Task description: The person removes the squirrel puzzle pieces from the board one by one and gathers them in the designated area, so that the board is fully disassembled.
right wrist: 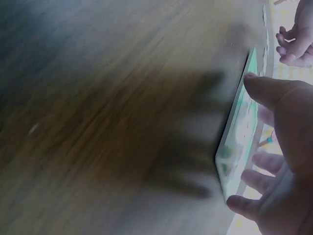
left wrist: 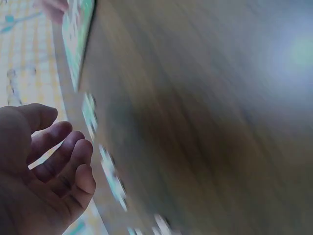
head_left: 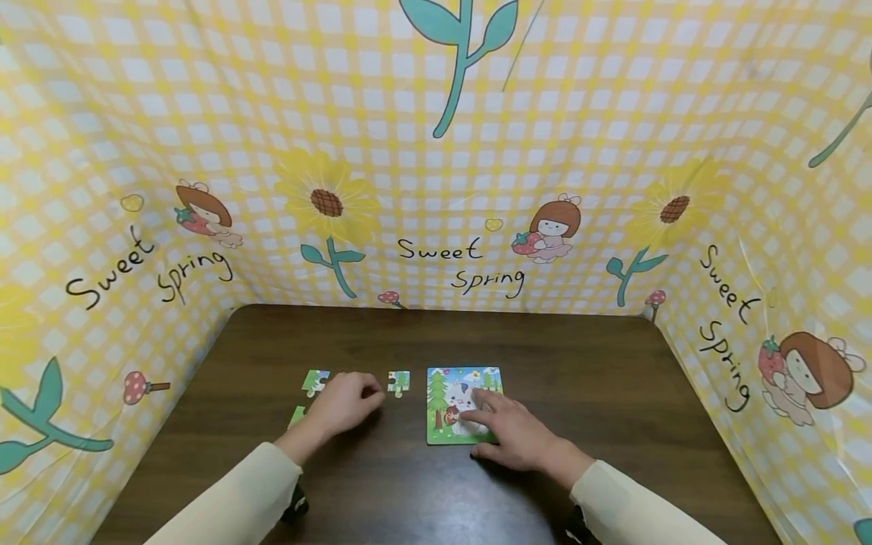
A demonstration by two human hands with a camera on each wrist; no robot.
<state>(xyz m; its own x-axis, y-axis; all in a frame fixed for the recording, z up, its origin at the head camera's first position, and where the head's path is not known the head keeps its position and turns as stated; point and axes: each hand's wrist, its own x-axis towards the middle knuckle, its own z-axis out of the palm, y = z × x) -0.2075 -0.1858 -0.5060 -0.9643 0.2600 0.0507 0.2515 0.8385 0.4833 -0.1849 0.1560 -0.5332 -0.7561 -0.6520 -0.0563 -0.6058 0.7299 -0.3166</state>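
Observation:
A square picture puzzle (head_left: 439, 390) with trees and a white animal lies flat on the table. My right hand (head_left: 514, 431) is over its right side, fingers spread; in the right wrist view the thumb and fingertips (right wrist: 239, 205) reach across the puzzle's edge (right wrist: 230, 125), and I cannot tell whether they press on it. To the left, my left hand (head_left: 346, 401) hovers over the table among loose jigsaw pieces. Its fingers (left wrist: 80, 152) curl loosely around nothing. One piece (head_left: 399, 381) lies between the hand and the puzzle; another (head_left: 315, 378) is partly hidden behind the hand.
A further green piece (head_left: 297, 415) shows beside the left wrist, mostly covered. The dark wooden table (head_left: 579, 356) is enclosed on three sides by a yellow checked cloth (head_left: 436, 182) with flowers and lettering. Both wrists wear black bands below pale sleeves (head_left: 633, 499).

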